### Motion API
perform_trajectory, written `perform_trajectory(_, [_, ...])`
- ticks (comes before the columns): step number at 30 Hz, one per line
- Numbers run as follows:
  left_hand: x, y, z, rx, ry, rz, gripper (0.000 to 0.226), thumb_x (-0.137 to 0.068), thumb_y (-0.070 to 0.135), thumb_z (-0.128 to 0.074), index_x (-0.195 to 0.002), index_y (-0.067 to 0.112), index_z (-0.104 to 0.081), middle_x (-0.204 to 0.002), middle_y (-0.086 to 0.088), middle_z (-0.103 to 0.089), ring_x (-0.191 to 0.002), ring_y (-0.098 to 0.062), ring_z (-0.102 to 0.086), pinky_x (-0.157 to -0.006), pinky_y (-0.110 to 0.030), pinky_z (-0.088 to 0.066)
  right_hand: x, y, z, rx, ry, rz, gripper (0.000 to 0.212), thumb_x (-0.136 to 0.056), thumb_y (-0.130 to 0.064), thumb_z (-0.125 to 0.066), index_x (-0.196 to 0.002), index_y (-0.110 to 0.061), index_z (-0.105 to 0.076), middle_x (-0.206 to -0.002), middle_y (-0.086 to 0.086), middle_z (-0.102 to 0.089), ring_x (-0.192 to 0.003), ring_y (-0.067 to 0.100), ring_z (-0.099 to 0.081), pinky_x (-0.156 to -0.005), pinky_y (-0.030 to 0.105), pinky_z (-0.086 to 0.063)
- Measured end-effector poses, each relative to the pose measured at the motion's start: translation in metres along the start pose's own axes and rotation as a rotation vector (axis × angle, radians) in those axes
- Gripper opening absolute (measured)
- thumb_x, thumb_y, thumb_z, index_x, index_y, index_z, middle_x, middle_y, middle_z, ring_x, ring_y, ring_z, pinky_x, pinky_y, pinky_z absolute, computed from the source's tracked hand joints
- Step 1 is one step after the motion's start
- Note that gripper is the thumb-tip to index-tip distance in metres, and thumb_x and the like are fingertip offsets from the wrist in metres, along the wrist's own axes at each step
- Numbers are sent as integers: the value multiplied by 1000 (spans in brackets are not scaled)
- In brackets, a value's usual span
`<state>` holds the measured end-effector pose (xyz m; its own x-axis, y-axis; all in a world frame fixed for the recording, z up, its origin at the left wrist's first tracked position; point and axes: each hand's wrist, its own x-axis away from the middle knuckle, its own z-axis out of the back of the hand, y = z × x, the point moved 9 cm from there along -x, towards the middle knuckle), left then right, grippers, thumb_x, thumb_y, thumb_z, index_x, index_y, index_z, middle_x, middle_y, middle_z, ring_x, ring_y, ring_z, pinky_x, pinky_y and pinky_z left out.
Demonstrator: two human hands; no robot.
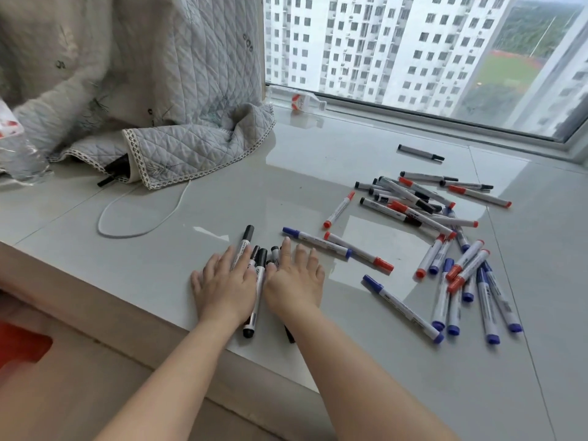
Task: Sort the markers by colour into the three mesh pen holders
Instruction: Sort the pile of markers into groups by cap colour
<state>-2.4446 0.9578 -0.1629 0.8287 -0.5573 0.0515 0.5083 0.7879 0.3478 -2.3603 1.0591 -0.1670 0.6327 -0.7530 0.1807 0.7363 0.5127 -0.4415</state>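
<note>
Several black-capped markers [258, 281] lie side by side near the front edge of the glossy sill. My left hand [224, 283] and my right hand [294, 276] lie flat on them with straight fingers, one on each side of the bunch. To the right sprawls a mixed heap of red, blue and black markers [445, 237]. A blue marker [402, 308] and a red marker [358, 251] lie loose between the heap and my hands. One grey-black marker [420, 152] lies alone near the window. No mesh pen holder is in view.
A quilted grey cloth [178, 148] is draped at the back left, with black markers [116, 171] poking out from under it. A white cable [140, 218] loops in front of it. Plastic bottles lie by the window [302, 101] and at the far left [16, 148].
</note>
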Motion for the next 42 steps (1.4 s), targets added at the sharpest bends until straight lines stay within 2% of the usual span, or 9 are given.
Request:
perform_trajectory(3, [1,2,1,36,-15,20,49,-96,49,-21,-144,43,-16,-156,9,-16,-143,-15,-10,-113,-44,-6,0,-2,14,-120,34,76,54,-97,-36,-26,-147,-22,-11,-154,7,-15,-142,25,-7,-115,38,-3])
perform_trajectory(8, [-5,26,23,126,101,-45,51,-95,44,-34,-142,25,-35,-152,-3,-28,-141,-22,-19,-114,-42,-14,6,25,76,-326,255,136,42,-91,-24,-43,-133,-18,-41,-133,3,-46,-124,20,-33,-105,30,-25])
perform_trajectory(14, [-16,124,38,149,195,-325,47,-88,32,-53,-132,16,-47,-141,-6,-43,-133,-24,-29,-112,-38,-21,1,103,143,-242,358,125,29,-88,-18,-46,-116,-18,-54,-116,0,-57,-112,18,-42,-92,30,-35])
perform_trajectory(18, [-30,188,20,147,119,-481,44,-87,27,-53,-131,19,-46,-131,-3,-50,-120,-23,-41,-100,-36,-35,-8,152,184,-227,497,128,22,-88,-14,-48,-106,-16,-61,-109,0,-60,-108,16,-48,-88,25,-35])
perform_trajectory(21, [-50,226,-2,43,50,-560,44,-88,26,-50,-132,22,-45,-130,0,-50,-117,-20,-44,-92,-35,-43,-28,173,205,-144,540,146,22,-88,-14,-48,-104,-14,-63,-106,2,-62,-105,20,-49,-88,29,-38])
perform_trajectory(26, [-84,270,-31,-136,26,-643,40,-90,29,-48,-130,24,-46,-130,2,-50,-119,-20,-41,-92,-35,-40,-87,184,230,94,489,200,26,-92,-20,-44,-113,-14,-59,-111,5,-60,-107,23,-46,-89,33,-39])
perform_trajectory(32, [-108,314,-65,-330,-5,-802,39,-88,44,-47,-124,29,-49,-130,7,-49,-126,-17,-34,-94,-35,-34,-159,184,210,185,312,232,30,-94,-27,-45,-120,-16,-56,-120,3,-57,-115,23,-43,-93,34,-37])
perform_trajectory(38, [-120,308,-72,-449,-50,-833,31,-90,47,-45,-110,25,-52,-122,3,-50,-120,-19,-37,-89,-34,-31,-194,198,189,139,201,143,41,-85,-38,-60,-118,-15,-53,-121,3,-52,-116,25,-42,-93,36,-37])
perform_trajectory(42, [-121,293,-53,-448,-69,-859,23,-92,37,-49,-105,18,-50,-115,1,-50,-108,-20,-45,-83,-30,-33,-194,196,184,201,166,202,36,-86,-28,-60,-118,-16,-49,-122,3,-52,-112,25,-47,-86,34,-38])
